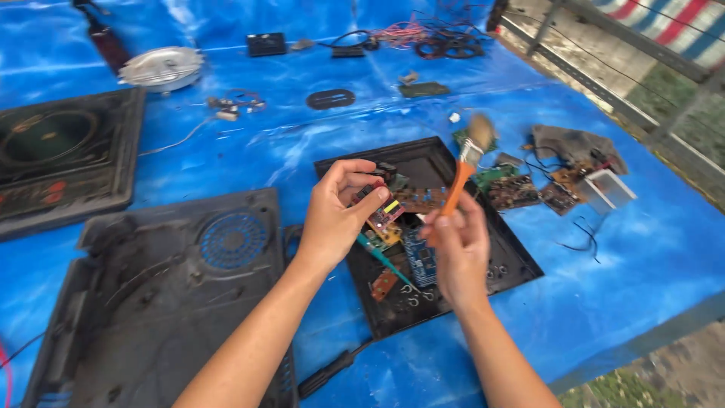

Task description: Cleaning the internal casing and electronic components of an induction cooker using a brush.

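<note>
The left hand (332, 215) pinches a small brown printed circuit board (404, 200) by its near end, thumb and fingers closed on it, holding it just above a flat black plastic panel (513, 261). The right hand (457, 253) is wrapped around the orange handle of a small paintbrush (464, 162), bristles up and tilted away beside the board. The board looks light and stiff, probably brittle at its soldered parts and a little dusty, so the bare edges seem the safest place to take it (not the component side). The brush should weigh next to nothing; its soft bristles will give under pressure.

On the panel lie a blue circuit board (419, 257), a green-handled screwdriver (381, 257) and loose screws. More boards (521, 189) sit to the right. Everything rests on a crinkled blue plastic tarpaulin (642, 249), likely slippery, with a black cooker housing with a round blue fan grille (189, 279) at the left. The place is outdoors, with a metal fence and grass along the right edge.
</note>
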